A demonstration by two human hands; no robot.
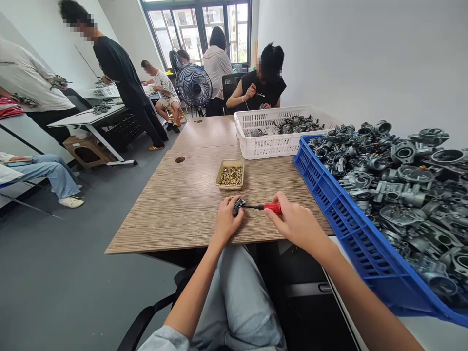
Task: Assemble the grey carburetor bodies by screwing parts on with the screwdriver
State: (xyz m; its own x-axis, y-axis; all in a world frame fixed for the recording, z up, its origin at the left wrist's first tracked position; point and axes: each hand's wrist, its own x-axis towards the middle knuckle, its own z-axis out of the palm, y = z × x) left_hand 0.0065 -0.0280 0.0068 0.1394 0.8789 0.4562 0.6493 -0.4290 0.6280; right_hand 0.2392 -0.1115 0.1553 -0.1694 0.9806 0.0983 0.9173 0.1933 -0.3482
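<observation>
My left hand [228, 218] is closed around a small dark metal carburetor part [238, 206] near the table's front edge. In my right hand [292, 219] is a screwdriver [272, 208] with a red handle, held level and pointing left. Its dark shaft reaches the metal part, and its tip is too small to make out against it. Just beyond my hands a small tan tray [218, 181] holds many brass-coloured screw-like pieces [231, 175].
On the right, a blue plastic crate [351, 236] is heaped with grey carburetor bodies [402, 175]. Behind it, a white basket [256, 146] holds more metal parts. Across the wood-grain table [175, 209] sits a co-worker [268, 80]; a black fan [193, 85] stands further back.
</observation>
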